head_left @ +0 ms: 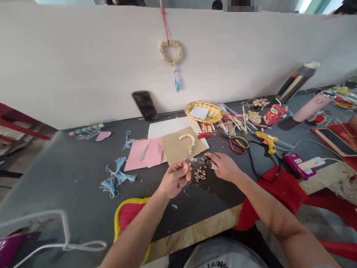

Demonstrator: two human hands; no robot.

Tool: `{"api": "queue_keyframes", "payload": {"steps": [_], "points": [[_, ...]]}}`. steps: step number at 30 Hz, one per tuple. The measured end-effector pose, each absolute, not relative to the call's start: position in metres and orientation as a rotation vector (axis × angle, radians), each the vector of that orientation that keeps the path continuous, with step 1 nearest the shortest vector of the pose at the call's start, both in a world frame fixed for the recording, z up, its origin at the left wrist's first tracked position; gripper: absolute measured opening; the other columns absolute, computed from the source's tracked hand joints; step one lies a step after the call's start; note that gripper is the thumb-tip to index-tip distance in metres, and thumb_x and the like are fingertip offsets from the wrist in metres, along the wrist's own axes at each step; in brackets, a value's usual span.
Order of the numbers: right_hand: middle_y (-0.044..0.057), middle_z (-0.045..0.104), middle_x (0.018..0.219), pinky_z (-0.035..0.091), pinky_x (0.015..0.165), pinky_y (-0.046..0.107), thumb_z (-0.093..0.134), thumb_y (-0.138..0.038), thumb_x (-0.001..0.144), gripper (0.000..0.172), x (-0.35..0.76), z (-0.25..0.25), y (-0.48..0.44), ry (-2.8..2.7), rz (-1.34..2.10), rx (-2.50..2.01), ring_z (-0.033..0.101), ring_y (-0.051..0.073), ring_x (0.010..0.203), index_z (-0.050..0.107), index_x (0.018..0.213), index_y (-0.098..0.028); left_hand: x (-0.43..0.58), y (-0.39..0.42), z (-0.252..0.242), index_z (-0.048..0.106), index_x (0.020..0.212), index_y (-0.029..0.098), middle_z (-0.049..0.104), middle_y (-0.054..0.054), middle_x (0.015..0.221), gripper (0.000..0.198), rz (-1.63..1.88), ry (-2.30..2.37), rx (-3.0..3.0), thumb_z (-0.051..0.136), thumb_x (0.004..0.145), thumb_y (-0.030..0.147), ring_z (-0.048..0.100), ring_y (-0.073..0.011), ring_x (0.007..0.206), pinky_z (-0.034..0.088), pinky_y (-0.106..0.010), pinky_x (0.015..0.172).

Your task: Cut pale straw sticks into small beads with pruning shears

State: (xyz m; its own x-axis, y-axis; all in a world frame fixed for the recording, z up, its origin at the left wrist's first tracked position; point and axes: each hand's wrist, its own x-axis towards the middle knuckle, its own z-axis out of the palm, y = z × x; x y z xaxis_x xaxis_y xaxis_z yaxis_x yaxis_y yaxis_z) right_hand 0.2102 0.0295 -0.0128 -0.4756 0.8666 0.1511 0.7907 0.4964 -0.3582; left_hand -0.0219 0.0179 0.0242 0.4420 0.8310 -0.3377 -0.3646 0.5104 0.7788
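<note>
My right hand [224, 167] is closed around the handles of a pair of pliers [198, 160], whose jaws point left. Fingers pinched, my left hand [176, 178] holds a small pale stick piece at the tip of those jaws; most of the piece is hidden by the fingers. Just below the pliers lies a loose pile of short, pale stick pieces [200, 174]. Beyond both hands, a curved strip of pale clustered bits [190, 140] rests on brown paper [173, 145].
Blue tassels [119, 173] and pink paper [136, 160] lie to the left. Rightward are scissors [238, 145], a yellow glue gun [268, 141] with its cord, and a pink bottle [312, 107]. A yellow basket [213, 113] stands behind. A heart-shaped ornament [160, 56] hangs on the wall.
</note>
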Motion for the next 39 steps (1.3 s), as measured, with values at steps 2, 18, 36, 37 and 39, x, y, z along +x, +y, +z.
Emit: {"api": "queue_keyframes", "payload": {"steps": [2,18,36,37,39], "points": [[0.011,0.063,0.109,0.043,0.086,0.034,0.042,-0.018,0.091,0.043,0.21,-0.013,0.03,-2.409,0.292,-1.417,0.058,0.022,0.101,0.047,0.134,-0.016,-0.02,0.018,0.023,0.054,0.069,0.014,0.057,0.001,0.048,0.036,0.856,0.82,0.725,0.08,0.067,0.04,0.022,-0.0002,0.035,0.01,-0.016,0.035],[0.012,0.061,0.113,0.042,0.089,0.037,0.042,-0.017,0.09,0.049,0.214,-0.015,0.033,-2.41,0.318,-1.385,0.054,0.024,0.105,0.042,0.139,-0.015,-0.021,0.018,0.022,0.059,0.069,0.013,0.065,-0.003,0.053,0.038,0.923,0.923,0.91,0.078,0.068,0.045,0.028,-0.0013,0.034,0.016,-0.017,0.036],[0.012,0.063,0.113,0.045,0.09,0.038,0.046,-0.018,0.087,0.05,0.215,-0.018,0.033,-2.438,0.342,-1.23,0.057,0.024,0.105,0.046,0.136,-0.016,-0.032,0.021,0.021,0.058,0.067,0.012,0.056,0.0,0.041,0.032,0.6,0.61,0.618,0.081,0.068,0.035,0.015,0.0012,0.028,0.006,-0.013,0.029],[0.012,0.064,0.112,0.045,0.09,0.037,0.046,-0.018,0.087,0.048,0.215,-0.018,0.032,-2.436,0.343,-1.235,0.058,0.024,0.103,0.047,0.135,-0.016,-0.032,0.021,0.021,0.058,0.067,0.012,0.056,0.0,0.041,0.032,0.607,0.611,0.619,0.08,0.068,0.035,0.015,0.001,0.028,0.006,-0.014,0.029],[0.011,0.065,0.109,0.046,0.088,0.035,0.045,-0.019,0.089,0.044,0.214,-0.016,0.031,-2.435,0.329,-1.274,0.059,0.023,0.1,0.049,0.132,-0.016,-0.031,0.022,0.021,0.058,0.068,0.012,0.055,0.001,0.041,0.033,0.64,0.639,0.632,0.08,0.068,0.037,0.016,0.0007,0.028,0.007,-0.014,0.03]]}}
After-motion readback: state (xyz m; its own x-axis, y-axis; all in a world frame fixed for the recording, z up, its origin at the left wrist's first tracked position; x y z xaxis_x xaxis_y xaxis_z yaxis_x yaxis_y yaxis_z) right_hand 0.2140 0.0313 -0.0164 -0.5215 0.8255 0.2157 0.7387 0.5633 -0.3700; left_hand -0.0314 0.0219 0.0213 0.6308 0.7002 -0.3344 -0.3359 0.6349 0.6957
